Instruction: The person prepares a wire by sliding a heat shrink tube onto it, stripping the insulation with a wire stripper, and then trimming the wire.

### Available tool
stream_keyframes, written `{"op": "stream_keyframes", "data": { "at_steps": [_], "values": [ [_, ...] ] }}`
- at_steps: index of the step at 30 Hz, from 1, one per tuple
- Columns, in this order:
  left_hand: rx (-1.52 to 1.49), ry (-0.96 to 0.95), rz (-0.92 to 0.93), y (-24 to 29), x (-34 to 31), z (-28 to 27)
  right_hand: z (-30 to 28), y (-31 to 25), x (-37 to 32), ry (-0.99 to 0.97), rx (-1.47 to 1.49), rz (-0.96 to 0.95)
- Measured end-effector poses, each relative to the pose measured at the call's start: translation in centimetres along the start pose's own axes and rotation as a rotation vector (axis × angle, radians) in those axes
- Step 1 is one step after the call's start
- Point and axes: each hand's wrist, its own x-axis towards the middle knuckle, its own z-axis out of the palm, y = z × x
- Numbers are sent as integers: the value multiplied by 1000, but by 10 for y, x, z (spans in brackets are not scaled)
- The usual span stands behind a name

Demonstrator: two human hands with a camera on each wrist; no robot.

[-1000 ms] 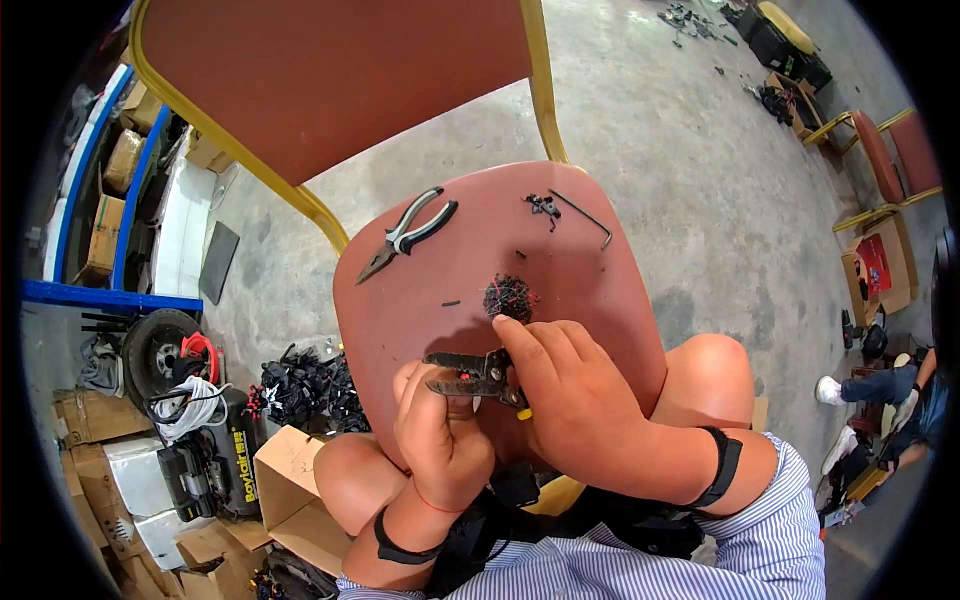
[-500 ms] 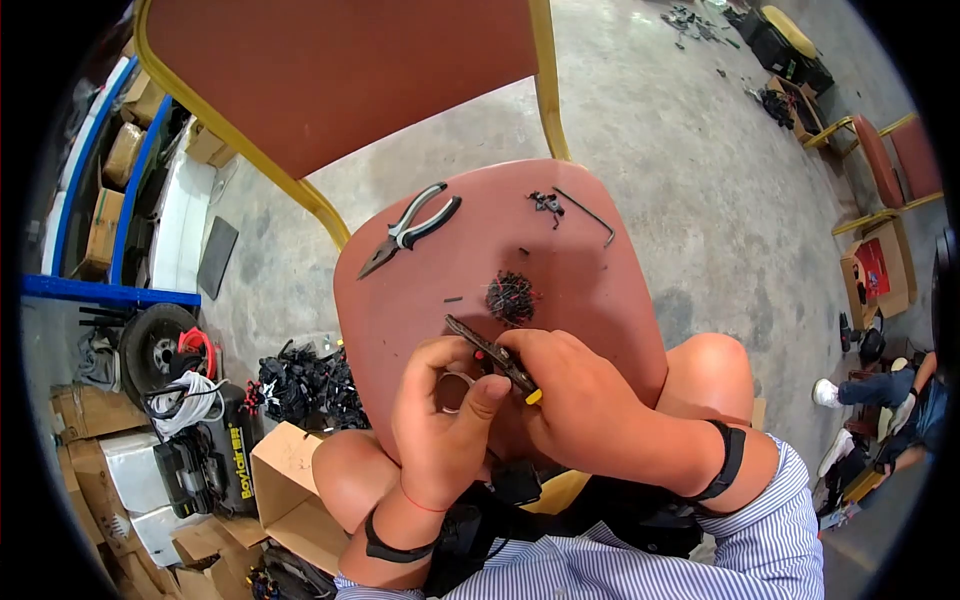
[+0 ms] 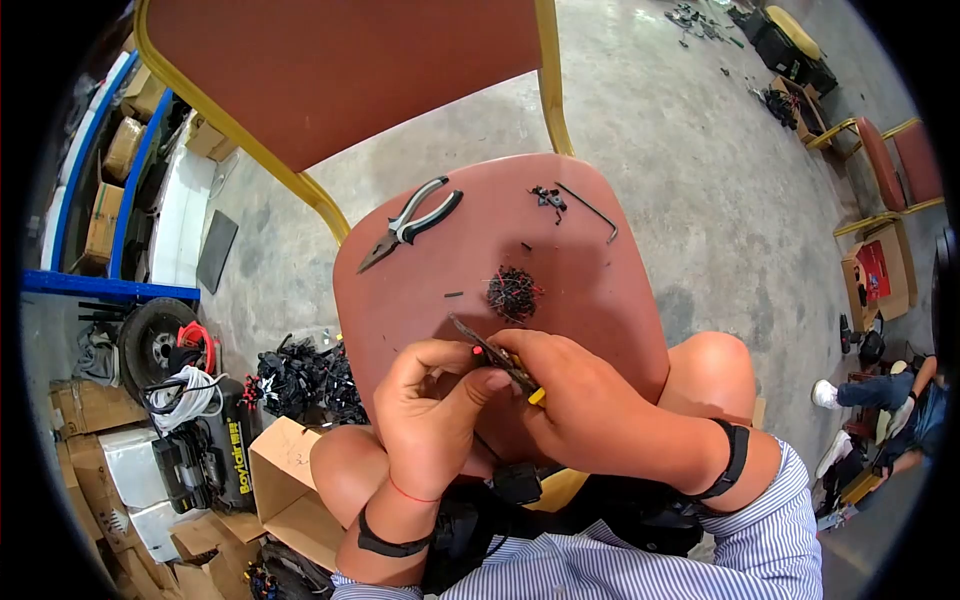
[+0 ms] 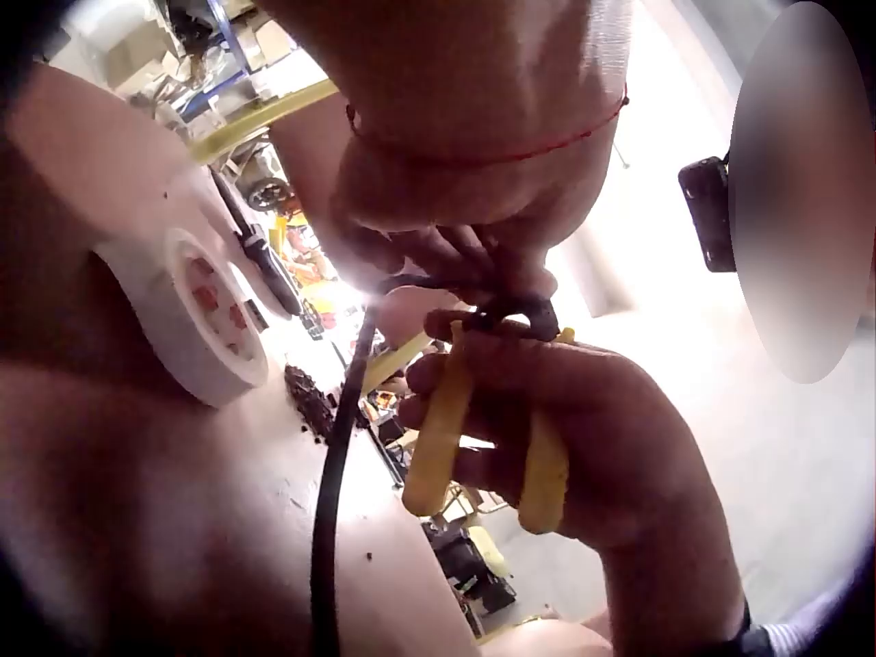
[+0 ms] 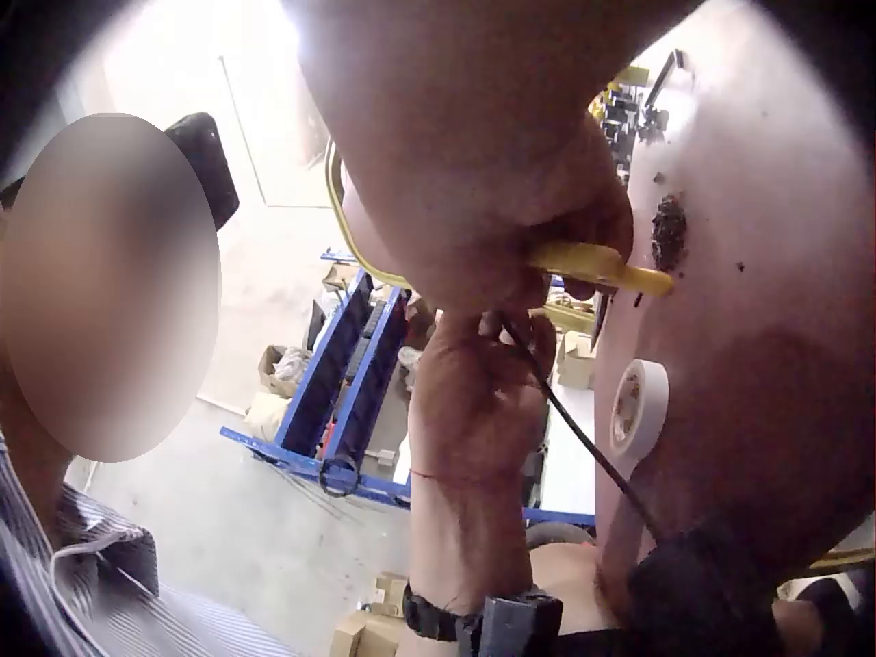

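My right hand (image 3: 590,385) grips a pair of wire strippers with yellow handles (image 4: 438,452), their dark jaws pointing up and left over the chair seat (image 3: 390,310). Close beside the jaws, my left hand (image 3: 425,400) pinches a thin black cable (image 4: 333,479) between thumb and fingers. A small red bit (image 3: 478,351) shows beside the jaws; the cable's end is hidden by the fingers. From the left hand the cable hangs down past a roll of white tape (image 5: 653,415) on the seat. Beyond the hands sits a heap of black and red clippings (image 3: 513,295).
Grey-and-black-handled pliers (image 3: 408,230) lie at the seat's far left. A hex key (image 3: 590,213) and small black parts (image 3: 548,203) lie far right. An open cardboard box (image 3: 290,465) and a pile of black parts (image 3: 310,380) stand on the floor at left.
The strippers' jaws, spread flat to view a second ago, have turned edge-on and tilted up-left. My left thumb, raised half a second ago, has come in against the fingers near the tool.
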Motion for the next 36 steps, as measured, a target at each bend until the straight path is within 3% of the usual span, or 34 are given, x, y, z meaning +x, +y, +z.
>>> {"op": "stream_keyframes", "data": {
  "at_steps": [4,19,36],
  "values": [
    [0,-1,83,-5,2,0,-2,-3,-1,-23,-23,14],
    [167,-24,121,2,5,-4,-5,-2,-1,-61,-2,-33],
    [149,-5,-9,5,5,-7,-8,-4,2,-153,32,51]
  ]
}}
